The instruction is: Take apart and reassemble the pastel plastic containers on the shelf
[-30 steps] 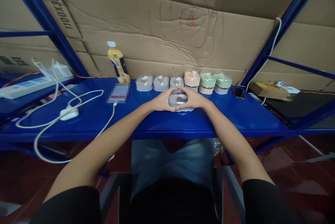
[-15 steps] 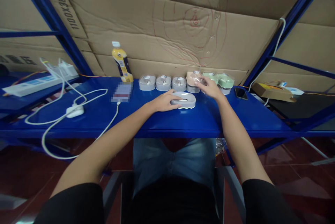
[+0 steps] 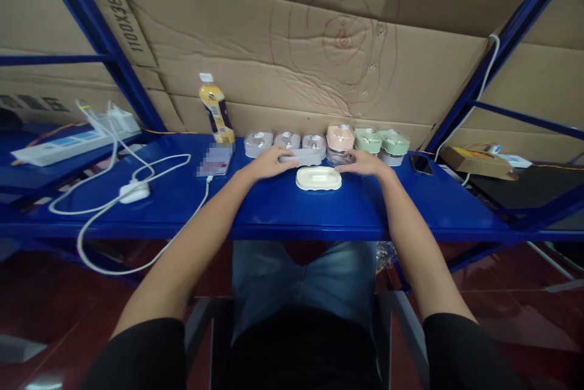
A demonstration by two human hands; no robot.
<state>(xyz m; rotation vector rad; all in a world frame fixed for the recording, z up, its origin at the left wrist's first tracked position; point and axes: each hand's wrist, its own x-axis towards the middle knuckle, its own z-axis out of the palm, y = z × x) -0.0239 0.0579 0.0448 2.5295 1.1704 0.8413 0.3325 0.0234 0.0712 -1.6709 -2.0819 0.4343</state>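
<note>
My left hand [image 3: 268,163] is closed on the end of a grey oval cover [image 3: 306,157], which is lifted off the table in front of the grey boxes. Below it, a cream oval tray [image 3: 318,179] with a raised middle lies on the blue table. My right hand [image 3: 365,163] is to the right of the tray, thumb and fingers apart, its fingertips in front of a lower grey box [image 3: 336,157]. A pink box [image 3: 340,135] with a clear lid sits on that grey box. Whether the right fingertips touch the grey box, I cannot tell.
Grey boxes [image 3: 258,144] line the back on the left, green boxes [image 3: 395,142] on the right. A yellow drink bottle [image 3: 216,110], a plugged-in device [image 3: 215,160] and white cables [image 3: 134,191] are at left. A phone [image 3: 421,163] lies at right. Cardboard [image 3: 237,25] backs the table.
My left hand has lifted the grey cover up and back to the left, baring the cream tray. My right hand has moved down and away from the pink box.
</note>
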